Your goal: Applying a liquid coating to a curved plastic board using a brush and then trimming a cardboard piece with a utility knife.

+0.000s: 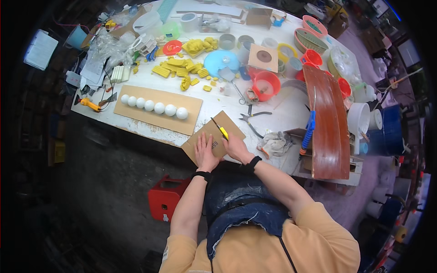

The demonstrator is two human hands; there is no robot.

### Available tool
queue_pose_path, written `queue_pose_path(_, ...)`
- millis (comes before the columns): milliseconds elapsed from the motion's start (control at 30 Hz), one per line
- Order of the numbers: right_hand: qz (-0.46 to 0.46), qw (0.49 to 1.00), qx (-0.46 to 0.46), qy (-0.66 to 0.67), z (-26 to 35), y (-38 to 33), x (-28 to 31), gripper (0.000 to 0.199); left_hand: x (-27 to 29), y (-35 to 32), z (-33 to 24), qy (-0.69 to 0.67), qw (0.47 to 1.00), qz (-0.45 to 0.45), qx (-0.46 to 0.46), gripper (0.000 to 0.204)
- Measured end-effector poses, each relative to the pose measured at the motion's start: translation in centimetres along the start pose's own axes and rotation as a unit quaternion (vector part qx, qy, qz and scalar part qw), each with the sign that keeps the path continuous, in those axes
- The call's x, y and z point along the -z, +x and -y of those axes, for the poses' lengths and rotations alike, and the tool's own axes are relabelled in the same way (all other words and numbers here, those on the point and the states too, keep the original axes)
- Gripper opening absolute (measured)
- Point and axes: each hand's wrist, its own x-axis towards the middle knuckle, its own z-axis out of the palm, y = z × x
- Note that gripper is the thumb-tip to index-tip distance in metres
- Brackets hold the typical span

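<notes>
A piece of brown cardboard [221, 119] lies at the table's near edge, turned at an angle and jutting a little over it. Flat on its lower left part rests my left hand [205, 152], fingers stretched out. My right hand [236, 146] is closed around a yellow utility knife [223, 133], whose dark blade end points up and left over the cardboard. To the left, a row of several white balls [149, 105] sits along a longer cardboard strip [157, 123]. Pliers [249, 117] lie just beyond my right hand.
Crumbled yellow clay blocks [182, 68] lie mid-table near a blue disc [221, 63]. A red bowl [265, 85] and a curved brown board [325, 123] stand right. White gloves [275, 144] lie at the near edge. A red stool [167, 198] is below; an orange-handled tool [90, 104] lies left.
</notes>
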Motion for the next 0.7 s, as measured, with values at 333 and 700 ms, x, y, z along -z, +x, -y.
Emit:
queue_pose_path(333,-0.066,0.997,-0.047,0.004,-7.0,-4.8,3.2,0.045,0.1,0.2,-0.4,0.019,1.0,0.023,-0.005,0.114)
queue_pose_path(700,-0.07,0.985,-0.103,0.118,-10.0,-6.9,2.7,0.043,0.2,-1.5,-0.3,0.034,0.998,0.035,-0.049,0.115)
